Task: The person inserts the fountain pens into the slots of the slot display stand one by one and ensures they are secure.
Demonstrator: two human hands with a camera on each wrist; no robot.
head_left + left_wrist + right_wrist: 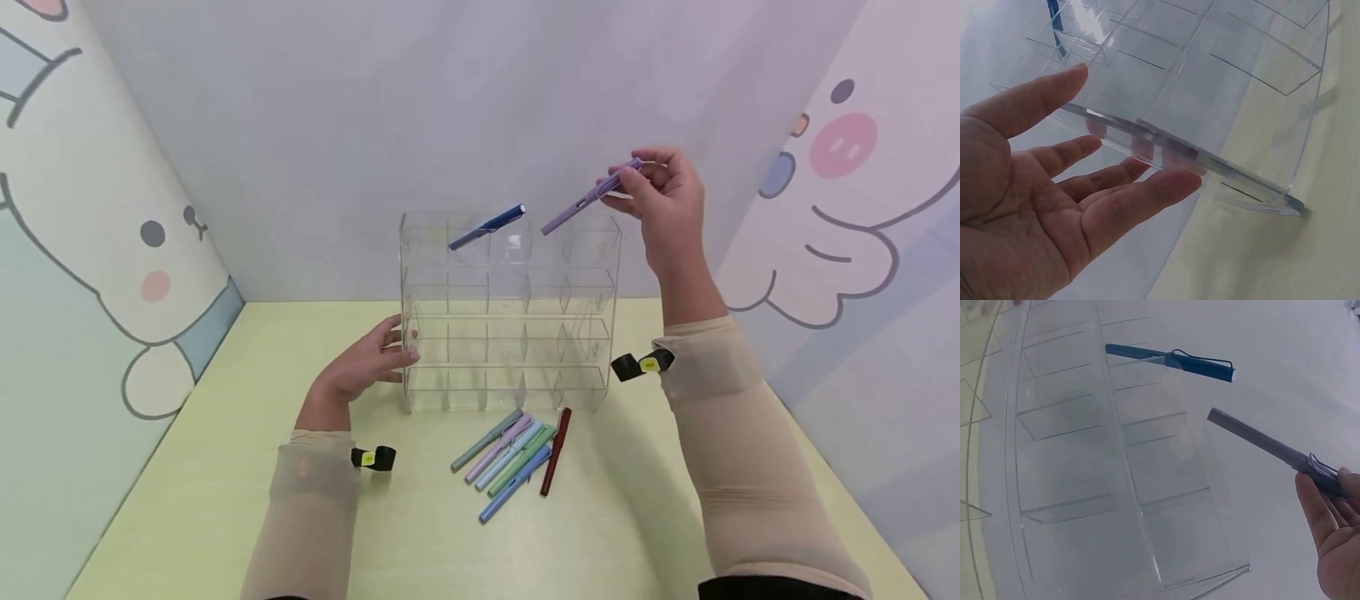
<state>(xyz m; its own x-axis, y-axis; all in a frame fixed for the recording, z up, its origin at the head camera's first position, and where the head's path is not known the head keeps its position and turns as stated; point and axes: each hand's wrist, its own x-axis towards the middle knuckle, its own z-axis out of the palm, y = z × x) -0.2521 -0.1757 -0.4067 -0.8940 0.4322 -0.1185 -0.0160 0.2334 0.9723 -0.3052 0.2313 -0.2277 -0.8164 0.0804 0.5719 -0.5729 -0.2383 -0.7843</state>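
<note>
My right hand (667,204) pinches a light purple pen (577,207) by its clip end, above the right part of a clear acrylic rack (507,367). The pen's free end slants down to the left, apart from the rack in the right wrist view. A dark blue pen (1199,366) leans in the rack's top tier, its clip end sticking up. Against the rack's left side panel (1179,147) my left hand (1041,206) rests its fingertips, the fingers loosely extended and the thumb held apart from them.
Before the rack, several pens lie side by side on the pale yellow table (420,542): a grey-green pen (486,442), a lilac pen (498,448), a blue pen (510,490) and others. A dark red pen (555,454) lies to their right. A pale wall (337,150) stands behind.
</note>
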